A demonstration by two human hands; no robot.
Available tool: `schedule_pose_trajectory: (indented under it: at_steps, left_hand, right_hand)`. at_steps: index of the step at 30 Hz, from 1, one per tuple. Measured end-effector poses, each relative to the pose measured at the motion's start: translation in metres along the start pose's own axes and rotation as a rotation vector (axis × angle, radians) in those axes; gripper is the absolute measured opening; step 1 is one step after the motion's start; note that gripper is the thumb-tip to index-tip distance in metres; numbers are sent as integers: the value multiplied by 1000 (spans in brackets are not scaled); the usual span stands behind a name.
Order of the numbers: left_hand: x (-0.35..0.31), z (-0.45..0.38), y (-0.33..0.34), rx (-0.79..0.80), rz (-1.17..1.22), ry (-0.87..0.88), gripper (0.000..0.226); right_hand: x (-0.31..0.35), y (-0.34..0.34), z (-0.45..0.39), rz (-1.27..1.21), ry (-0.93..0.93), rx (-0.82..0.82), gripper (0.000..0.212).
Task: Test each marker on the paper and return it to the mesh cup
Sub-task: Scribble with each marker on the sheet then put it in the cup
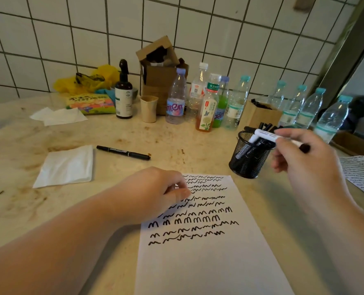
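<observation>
A white sheet of paper [206, 262] lies on the counter, its upper half covered in rows of black squiggles. My left hand [155, 192] rests on the sheet's top left corner with fingers curled under, holding nothing. My right hand [304, 154] pinches a white marker [266, 135] with a black cap, held level just above the rim of the black mesh cup [249, 158]. Markers stand inside the cup. A black marker [123, 152] lies loose on the counter to the left.
White tissues [67, 167] lie at left. Several plastic bottles [175, 99], a paper cup [148, 108], a dark spray bottle [123, 94] and cardboard boxes [260, 113] line the tiled wall. A second scribbled sheet [362, 173] lies at far right.
</observation>
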State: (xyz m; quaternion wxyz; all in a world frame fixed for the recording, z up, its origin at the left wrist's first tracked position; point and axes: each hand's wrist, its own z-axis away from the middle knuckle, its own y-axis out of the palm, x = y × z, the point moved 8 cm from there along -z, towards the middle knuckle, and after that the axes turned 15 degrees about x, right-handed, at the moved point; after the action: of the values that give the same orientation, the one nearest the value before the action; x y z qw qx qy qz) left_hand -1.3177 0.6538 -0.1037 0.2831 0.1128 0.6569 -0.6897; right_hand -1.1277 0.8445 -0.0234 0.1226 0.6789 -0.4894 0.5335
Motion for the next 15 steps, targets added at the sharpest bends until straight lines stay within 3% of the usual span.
schedule_pose_trajectory:
  at_steps: [7,11,15]
  left_hand:
    - [3,0,0,5,-28,0,20]
    - [4,-2,2,15,-20,1,21]
    - [3,-3,2,19,-14,10,21]
  right_hand:
    - [23,0,-37,482,9,13,15]
    - [31,5,-56,634,41,45,11]
    - [42,11,-67,628,13,48,9]
